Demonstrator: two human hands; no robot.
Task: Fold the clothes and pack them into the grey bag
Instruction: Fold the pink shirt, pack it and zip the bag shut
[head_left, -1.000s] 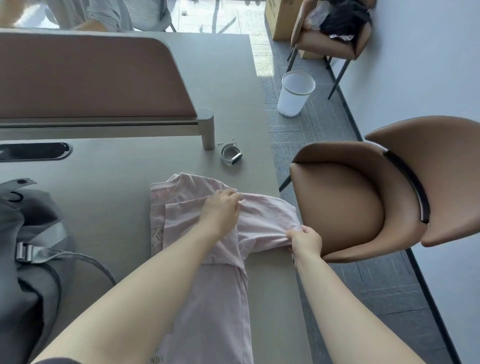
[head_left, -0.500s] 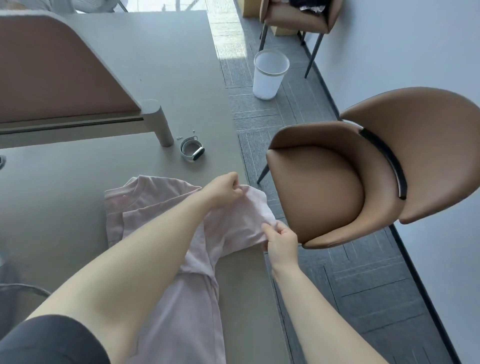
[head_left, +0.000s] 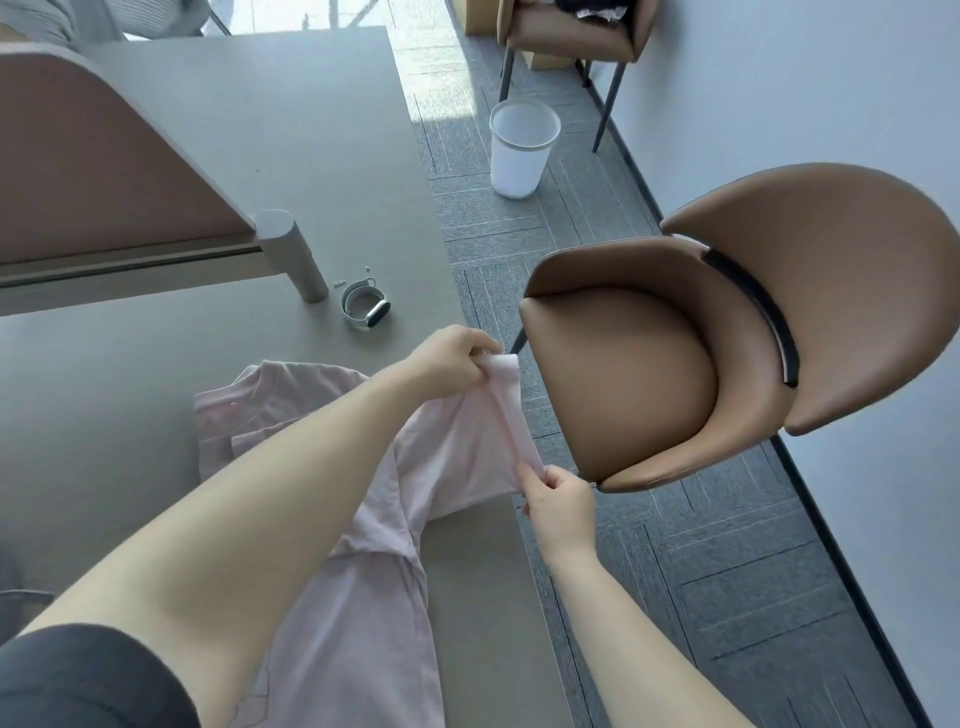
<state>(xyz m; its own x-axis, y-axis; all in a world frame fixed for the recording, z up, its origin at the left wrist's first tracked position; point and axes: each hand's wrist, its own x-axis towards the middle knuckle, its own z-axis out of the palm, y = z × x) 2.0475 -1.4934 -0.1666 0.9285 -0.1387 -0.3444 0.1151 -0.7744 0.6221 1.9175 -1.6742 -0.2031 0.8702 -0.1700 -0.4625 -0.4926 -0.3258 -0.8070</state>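
Pink shirt (head_left: 332, 525) lies on table (head_left: 130, 426) w/ sleeve lifted, left hand (head_left: 451, 359) & right hand (head_left: 561, 503) each pinching sleeve hem; prob light, limp fabric, best held at hem corners

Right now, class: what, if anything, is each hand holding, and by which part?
Both hold the pink shirt by its sleeve hem: the left hand grips the far corner, the right hand pinches the near corner.

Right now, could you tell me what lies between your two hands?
In the head view, a taut sleeve edge of the pink shirt spans from left hand to right hand.
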